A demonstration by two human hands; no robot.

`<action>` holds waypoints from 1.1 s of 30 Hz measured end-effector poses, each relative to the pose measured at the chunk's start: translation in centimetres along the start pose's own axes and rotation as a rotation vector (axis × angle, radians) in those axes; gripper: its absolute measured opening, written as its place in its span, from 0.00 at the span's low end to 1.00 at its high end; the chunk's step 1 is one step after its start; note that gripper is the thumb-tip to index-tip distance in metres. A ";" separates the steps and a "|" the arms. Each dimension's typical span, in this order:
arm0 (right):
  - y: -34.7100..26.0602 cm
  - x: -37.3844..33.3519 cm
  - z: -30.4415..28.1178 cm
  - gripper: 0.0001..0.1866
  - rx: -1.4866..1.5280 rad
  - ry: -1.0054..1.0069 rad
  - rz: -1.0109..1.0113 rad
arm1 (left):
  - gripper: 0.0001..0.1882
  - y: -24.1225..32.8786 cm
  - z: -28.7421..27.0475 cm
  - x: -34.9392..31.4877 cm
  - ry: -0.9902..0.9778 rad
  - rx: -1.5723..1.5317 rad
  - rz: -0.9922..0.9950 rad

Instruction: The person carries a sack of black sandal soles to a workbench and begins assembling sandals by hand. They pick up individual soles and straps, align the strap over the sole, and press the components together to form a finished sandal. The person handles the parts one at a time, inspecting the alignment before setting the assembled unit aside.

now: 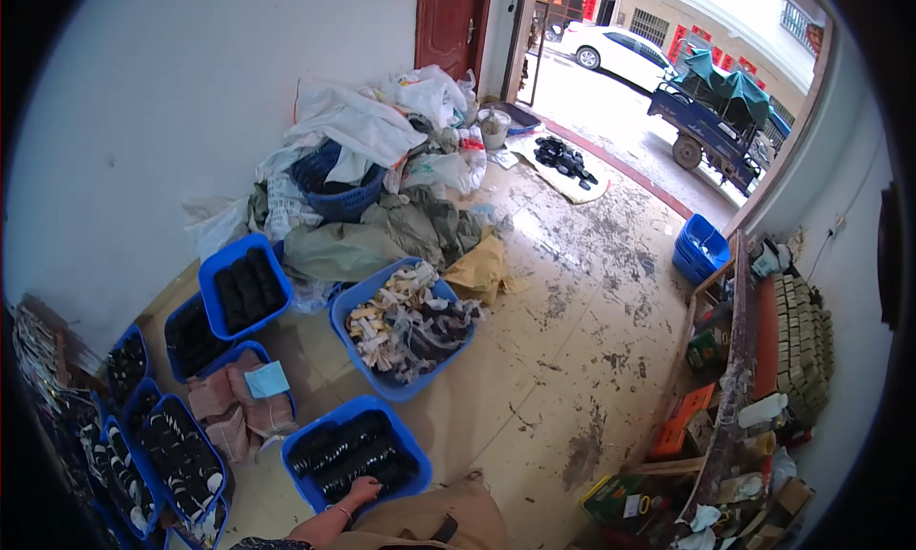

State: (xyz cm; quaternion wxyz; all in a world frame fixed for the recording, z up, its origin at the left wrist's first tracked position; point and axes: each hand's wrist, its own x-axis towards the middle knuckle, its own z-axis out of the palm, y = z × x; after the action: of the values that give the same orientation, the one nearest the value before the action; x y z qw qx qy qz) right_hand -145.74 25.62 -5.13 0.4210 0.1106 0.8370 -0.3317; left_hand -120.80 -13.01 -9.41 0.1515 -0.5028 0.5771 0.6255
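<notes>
My left hand (363,490), with a thin band at the wrist, reaches in over the near side of a blue plastic basin (416,437). Its fingers are curled down against the black pieces (345,444), which lie packed in rows inside with small shiny glints along them. Whatever sits between the fingertips is too small and hidden to make out. A brown apron (434,514) covers my front, just right of the forearm. My right hand is out of the picture.
Beyond stands a blue basin (396,392) of pale and dark scraps. More basins (221,311) of black pieces and pinkish bundles (227,409) crowd the left. Sacks (353,121) are heaped by the wall. A cluttered wooden rack (730,397) lines the right, near the open doorway.
</notes>
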 end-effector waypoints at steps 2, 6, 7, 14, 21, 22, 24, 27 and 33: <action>-0.4 1.5 -0.8 0.14 0.006 -0.018 0.028 | 0.11 -0.6 1.2 1.7 -0.139 0.012 -0.048; -0.4 6.1 -3.7 0.13 0.032 -0.065 0.098 | 0.09 -1.3 2.6 9.2 -0.368 -0.174 -0.319; -0.4 7.3 -5.1 0.12 0.027 -0.074 0.112 | 0.09 0.7 3.2 10.7 -0.601 -0.351 -0.449; 0.0 15.8 -20.9 0.10 0.050 -0.056 0.228 | 0.12 23.7 14.1 12.0 0.043 0.126 -0.021; -11.5 32.2 -41.7 0.08 0.132 0.186 -0.030 | 0.11 34.1 15.9 21.9 -0.004 -0.307 -0.098; -15.0 33.9 -44.2 0.08 0.178 0.238 -0.106 | 0.08 35.0 15.7 23.6 -0.045 -0.272 -0.077; -23.0 34.9 -48.3 0.06 0.269 0.360 -0.241 | 0.04 37.8 14.6 26.9 -0.176 0.692 0.347; -23.7 36.9 -52.6 0.05 0.558 0.396 -0.231 | 0.04 46.7 16.4 33.1 -0.125 0.947 0.526; -19.0 38.6 -51.7 0.09 0.348 0.235 0.226 | 0.08 68.3 26.3 47.0 0.039 1.357 0.821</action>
State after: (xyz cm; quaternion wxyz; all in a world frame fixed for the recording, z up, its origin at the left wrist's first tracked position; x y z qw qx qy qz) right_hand -211.18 41.17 -4.34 0.3296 0.3126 0.7927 -0.4066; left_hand -206.38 -28.04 -12.80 0.1719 -0.0586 0.9742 0.1339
